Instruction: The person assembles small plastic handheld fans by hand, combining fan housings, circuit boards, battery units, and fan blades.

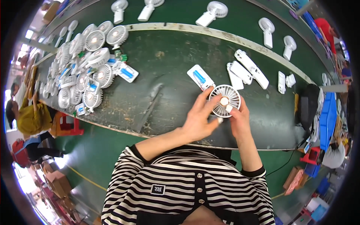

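Note:
Close in front of me is a white handheld fan [233, 95], its round grille facing up. Joined to its far left side, or lying against it, is an opened white handle half [195, 71] with a blue battery inside. My right hand [241, 120] grips the fan's right rim, its white-capped thumb pressed on the grille. My left hand [199, 117] holds the left side, fingers at the rim and over the grille. Its thumb, also white-tipped, stands off below the rim. Just beyond the fan lie several loose white handle covers [252, 69].
A large heap of part-built white fans [95, 40] covers the table's left side, some with green boards and blue batteries exposed. Finished-looking fans [212, 13] lie beyond a pale raised strip [180, 27]. Small white parts [282, 82] and a black bag-like object [309, 107] sit at right.

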Demonstrator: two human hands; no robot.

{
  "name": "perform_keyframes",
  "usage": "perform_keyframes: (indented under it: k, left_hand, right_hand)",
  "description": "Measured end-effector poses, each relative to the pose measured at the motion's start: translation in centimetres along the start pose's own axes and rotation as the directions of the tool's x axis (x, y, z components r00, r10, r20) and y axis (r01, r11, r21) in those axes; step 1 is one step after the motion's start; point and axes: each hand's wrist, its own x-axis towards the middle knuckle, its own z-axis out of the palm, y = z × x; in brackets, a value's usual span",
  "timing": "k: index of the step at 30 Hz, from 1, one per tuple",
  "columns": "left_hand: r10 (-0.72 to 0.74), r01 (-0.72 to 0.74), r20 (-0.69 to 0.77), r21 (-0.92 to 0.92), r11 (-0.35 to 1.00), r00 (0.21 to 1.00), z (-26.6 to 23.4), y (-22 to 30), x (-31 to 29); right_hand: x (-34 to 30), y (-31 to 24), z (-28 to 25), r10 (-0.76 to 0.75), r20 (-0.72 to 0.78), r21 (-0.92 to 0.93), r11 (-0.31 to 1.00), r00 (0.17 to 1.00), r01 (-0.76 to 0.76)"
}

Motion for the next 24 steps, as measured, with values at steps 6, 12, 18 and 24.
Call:
perform_keyframes:
  k: [6, 12, 18, 24]
  left_hand:
    - [0.211, -0.294, 0.219, 0.486, 0.823, 0.953, -4.5, -2.7, 6.9]
    - [0.074, -0.317, 0.417, 0.549, 0.773, 0.906, -4.6, -4.8, 8.9]
    - [-0.304, 0.081, 0.394, 0.491, 0.867, 0.868, -4.7, -2.1, 8.1]
    - [-0.495, 0.749, 0.573, -0.585, 0.31, 0.653, -5.1, -2.2, 3.3]
  right_hand:
    - [0.7, -1.1, -4.1, -0.19, -0.049, -0.105, 0.977, 0.981, 0.184]
    - [2.5, -3.1, -3.5, -0.287, -0.075, -0.043, 0.958, 0.955, 0.285]
    - [4.0, -4.4, -3.9, -0.292, -0.064, 0.097, 0.95, 0.954, 0.297]
    - [3.7, -4.6, -2.7, -0.27, 0.052, 0.22, 0.942, 0.962, 0.252]
